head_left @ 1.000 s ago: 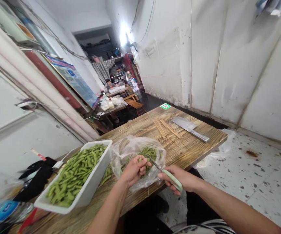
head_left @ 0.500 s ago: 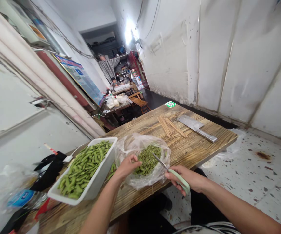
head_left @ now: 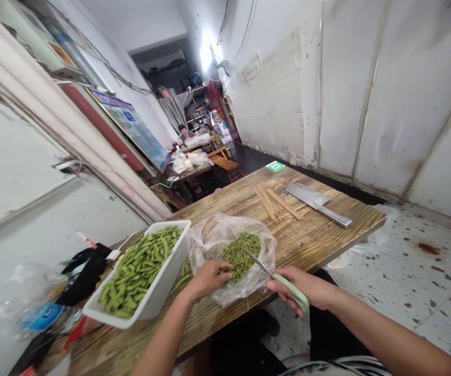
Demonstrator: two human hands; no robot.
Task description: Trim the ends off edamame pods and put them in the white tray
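My left hand rests at the near edge of a clear plastic bag holding a heap of green trimmings; its fingers are curled together on something I cannot make out. My right hand grips pale green scissors, their blades pointing up-left over the bag. To the left, a white rectangular tub is full of green edamame pods. A few loose pods lie between tub and bag.
All of it sits on a wooden table. Bamboo skewers and a cleaver lie at its far end, with a green sticker beyond. Black items and a bottle in plastic are at left. Speckled floor at right.
My left hand left the middle of the heap, drew back toward the tub side, then settled at the bag's near edge. The scissors stayed almost still.
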